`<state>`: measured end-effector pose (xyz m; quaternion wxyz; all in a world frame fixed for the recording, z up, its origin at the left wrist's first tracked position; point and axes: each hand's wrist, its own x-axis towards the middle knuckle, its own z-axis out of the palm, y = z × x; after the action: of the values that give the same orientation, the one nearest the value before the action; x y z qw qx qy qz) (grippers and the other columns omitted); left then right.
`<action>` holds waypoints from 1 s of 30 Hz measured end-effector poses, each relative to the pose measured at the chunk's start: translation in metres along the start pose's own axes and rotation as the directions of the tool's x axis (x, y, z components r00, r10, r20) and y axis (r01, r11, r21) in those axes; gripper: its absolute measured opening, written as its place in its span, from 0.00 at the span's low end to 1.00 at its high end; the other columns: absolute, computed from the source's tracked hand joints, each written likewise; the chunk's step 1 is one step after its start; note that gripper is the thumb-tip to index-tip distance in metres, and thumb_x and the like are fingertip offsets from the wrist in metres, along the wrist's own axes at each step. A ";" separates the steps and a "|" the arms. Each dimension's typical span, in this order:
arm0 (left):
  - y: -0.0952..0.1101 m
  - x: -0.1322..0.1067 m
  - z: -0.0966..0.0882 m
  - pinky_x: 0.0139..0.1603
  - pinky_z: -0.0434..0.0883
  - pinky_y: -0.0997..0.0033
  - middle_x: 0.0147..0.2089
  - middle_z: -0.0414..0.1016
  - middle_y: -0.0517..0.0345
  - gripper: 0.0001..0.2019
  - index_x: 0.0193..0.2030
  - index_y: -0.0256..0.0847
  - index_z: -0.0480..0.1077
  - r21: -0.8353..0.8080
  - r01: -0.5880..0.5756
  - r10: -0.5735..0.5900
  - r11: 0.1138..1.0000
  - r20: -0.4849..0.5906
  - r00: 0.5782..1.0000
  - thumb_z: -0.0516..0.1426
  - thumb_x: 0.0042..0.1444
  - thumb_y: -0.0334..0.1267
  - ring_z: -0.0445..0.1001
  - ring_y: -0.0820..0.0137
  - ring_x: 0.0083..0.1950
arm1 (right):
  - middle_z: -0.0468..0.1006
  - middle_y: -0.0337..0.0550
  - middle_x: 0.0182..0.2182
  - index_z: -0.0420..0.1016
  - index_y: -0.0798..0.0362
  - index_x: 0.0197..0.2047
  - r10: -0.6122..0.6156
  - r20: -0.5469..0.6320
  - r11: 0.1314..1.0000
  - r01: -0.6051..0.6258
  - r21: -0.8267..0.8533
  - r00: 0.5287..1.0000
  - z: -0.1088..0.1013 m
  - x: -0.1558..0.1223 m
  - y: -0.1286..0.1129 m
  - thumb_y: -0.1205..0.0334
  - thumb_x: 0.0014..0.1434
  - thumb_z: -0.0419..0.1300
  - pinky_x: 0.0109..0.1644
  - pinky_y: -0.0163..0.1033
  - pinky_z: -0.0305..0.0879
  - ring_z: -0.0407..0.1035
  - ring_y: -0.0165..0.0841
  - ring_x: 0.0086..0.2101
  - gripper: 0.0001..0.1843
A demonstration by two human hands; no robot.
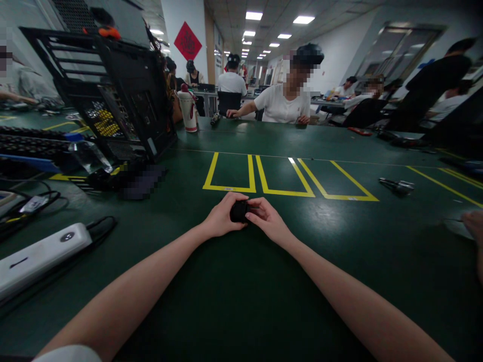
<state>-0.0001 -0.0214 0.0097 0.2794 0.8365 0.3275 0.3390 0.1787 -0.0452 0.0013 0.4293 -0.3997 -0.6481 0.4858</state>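
Both my hands meet over the green table (241, 281), just in front of three yellow taped rectangles (264, 176). My left hand (222, 216) curls round a small black object (239, 211), and my right hand (267, 218) pinches the same object from the right. The object rests at table level and is mostly covered by my fingers, so its shape is unclear.
An open black computer case (113, 95) stands at the left with cables and a white power strip (37, 256) nearer me. A white bottle (188, 110) stands behind it. A small metal tool (398, 185) lies at the right. A person in white (287, 100) sits opposite; another person's hand (475, 226) is at the right edge.
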 end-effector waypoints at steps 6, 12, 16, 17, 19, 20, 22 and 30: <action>0.000 0.000 0.000 0.48 0.65 0.60 0.50 0.60 0.56 0.29 0.51 0.48 0.55 -0.009 -0.010 0.010 1.000 -0.002 1.000 0.60 0.41 0.33 0.63 0.64 0.51 | 0.67 0.42 0.45 0.62 0.49 0.46 0.002 0.054 1.000 -0.001 -0.024 0.999 -0.001 -0.001 -0.002 0.62 0.51 0.58 0.52 0.45 0.63 0.65 0.33 0.46 0.17; 0.002 -0.001 -0.001 0.48 0.65 0.58 0.51 0.59 0.56 0.29 0.51 0.49 0.55 -0.014 0.016 -0.016 1.000 0.010 1.000 0.60 0.42 0.34 0.62 0.63 0.51 | 0.68 0.39 0.41 0.63 0.49 0.40 -0.007 0.016 1.000 0.007 -0.006 1.000 0.001 -0.001 -0.001 0.60 0.51 0.58 0.47 0.44 0.66 0.67 0.33 0.42 0.13; 0.003 -0.001 -0.002 0.48 0.66 0.57 0.51 0.59 0.56 0.28 0.51 0.49 0.55 -0.014 0.032 -0.031 0.999 0.014 0.999 0.60 0.42 0.34 0.63 0.63 0.51 | 0.68 0.39 0.40 0.63 0.49 0.40 -0.017 -0.003 1.000 0.017 -0.002 1.000 0.002 -0.001 -0.003 0.61 0.51 0.58 0.46 0.44 0.67 0.67 0.33 0.43 0.12; 0.003 -0.001 -0.001 0.48 0.66 0.57 0.51 0.59 0.56 0.28 0.51 0.49 0.55 -0.016 0.034 -0.034 0.999 0.012 0.999 0.60 0.42 0.34 0.63 0.62 0.51 | 0.68 0.39 0.41 0.63 0.48 0.40 -0.020 -0.005 1.000 0.020 -0.008 1.000 0.002 -0.001 -0.003 0.61 0.51 0.58 0.47 0.45 0.66 0.66 0.34 0.44 0.12; 0.002 0.000 -0.001 0.48 0.66 0.57 0.51 0.59 0.55 0.29 0.51 0.49 0.56 -0.016 0.033 -0.033 0.999 0.008 0.999 0.61 0.41 0.34 0.63 0.62 0.51 | 0.67 0.41 0.44 0.63 0.48 0.44 -0.007 -0.006 1.000 0.007 -0.026 1.000 0.001 -0.001 -0.004 0.61 0.51 0.58 0.49 0.46 0.65 0.65 0.34 0.46 0.16; 0.001 0.000 0.000 0.48 0.65 0.57 0.51 0.59 0.55 0.29 0.51 0.49 0.56 -0.013 0.031 -0.031 0.999 0.005 1.000 0.61 0.41 0.33 0.63 0.62 0.51 | 0.67 0.42 0.45 0.62 0.48 0.45 0.003 -0.006 1.000 -0.003 -0.031 1.000 0.001 -0.001 -0.004 0.61 0.51 0.58 0.51 0.47 0.63 0.64 0.35 0.47 0.17; 0.000 0.000 0.001 0.49 0.65 0.57 0.50 0.60 0.56 0.29 0.51 0.48 0.56 -0.003 0.024 -0.024 1.000 -0.003 1.000 0.61 0.41 0.33 0.62 0.62 0.51 | 0.67 0.43 0.45 0.62 0.49 0.46 0.017 0.005 1.000 -0.016 -0.017 1.000 0.000 0.000 -0.003 0.61 0.50 0.58 0.52 0.47 0.62 0.65 0.35 0.47 0.18; -0.002 0.000 0.000 0.48 0.65 0.60 0.50 0.59 0.55 0.29 0.51 0.47 0.55 0.001 0.003 -0.003 1.000 0.004 1.000 0.61 0.42 0.34 0.62 0.64 0.51 | 0.68 0.40 0.41 0.62 0.49 0.40 -0.012 -0.002 1.000 0.012 0.022 1.000 0.002 0.000 0.003 0.60 0.49 0.60 0.46 0.44 0.66 0.68 0.33 0.42 0.15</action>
<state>-0.0009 -0.0207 0.0081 0.2804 0.8369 0.3282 0.3367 0.1773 -0.0453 -0.0022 0.4372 -0.3916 -0.6446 0.4900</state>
